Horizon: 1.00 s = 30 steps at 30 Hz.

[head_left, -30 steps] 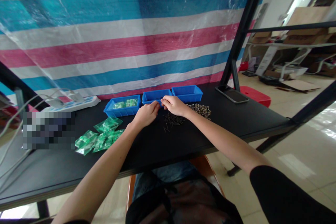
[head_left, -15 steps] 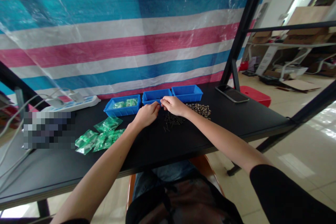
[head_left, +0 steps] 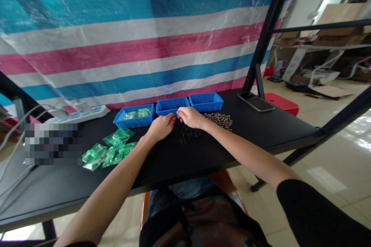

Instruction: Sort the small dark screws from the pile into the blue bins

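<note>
My left hand and my right hand meet fingertip to fingertip in front of the middle blue bin. Both have their fingers pinched together; whatever is between them is too small to make out. Just below my right hand lies a pile of thin dark screws. Beside it, to the right, is a heap of small brassy metal pieces. Left of my left forearm, green plastic packets lie on the black table.
The left blue bin holds several green packets. A third blue bin stands at the right of the row. Farther right lies a phone. A white power strip with cables is at the left, and a striped sheet hangs behind.
The hands stay together at nearly the same place, with only slight finger movement. The whole view has shifted very slightly.
</note>
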Available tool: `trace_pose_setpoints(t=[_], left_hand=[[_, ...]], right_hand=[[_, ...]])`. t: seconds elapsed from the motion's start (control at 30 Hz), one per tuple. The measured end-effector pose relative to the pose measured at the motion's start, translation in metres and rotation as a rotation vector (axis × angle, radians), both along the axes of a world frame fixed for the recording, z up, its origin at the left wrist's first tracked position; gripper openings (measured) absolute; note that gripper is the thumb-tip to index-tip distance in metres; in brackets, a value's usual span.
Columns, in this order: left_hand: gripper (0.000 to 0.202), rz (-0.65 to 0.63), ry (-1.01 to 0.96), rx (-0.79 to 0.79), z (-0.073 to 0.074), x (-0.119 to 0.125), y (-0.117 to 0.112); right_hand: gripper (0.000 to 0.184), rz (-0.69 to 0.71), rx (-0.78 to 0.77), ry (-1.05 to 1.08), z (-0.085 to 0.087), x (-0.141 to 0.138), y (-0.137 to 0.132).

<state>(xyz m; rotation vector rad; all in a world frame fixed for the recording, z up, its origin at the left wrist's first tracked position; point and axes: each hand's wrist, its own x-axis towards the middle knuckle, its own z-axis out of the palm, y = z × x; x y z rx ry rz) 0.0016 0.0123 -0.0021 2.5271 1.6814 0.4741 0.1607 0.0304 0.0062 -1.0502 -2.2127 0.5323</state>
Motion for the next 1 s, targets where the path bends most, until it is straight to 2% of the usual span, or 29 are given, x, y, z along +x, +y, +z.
trace_pose_setpoints(t=[0.43,0.63,0.77,1.0], left_hand=[[0.026,-0.034,-0.023,0.002,-0.0002,-0.0026,0.0028],[0.027,0.000,-0.021,0.039,0.0024,-0.0009,0.0028],[0.027,0.003,-0.028,0.048,0.0021,-0.0010,0.0023],[0.029,-0.012,-0.028,0.072,0.0018,-0.0019,0.0025]], right_hand=[[0.023,-0.001,0.076,-0.058,-0.0006,0.0009,-0.0019],[0.029,-0.100,0.094,-0.113,0.0056,0.0029,-0.0002],[0.030,-0.104,0.125,-0.076,0.0067,0.0049,0.0000],[0.013,-0.100,0.203,-0.093,0.0022,0.0052,-0.0018]])
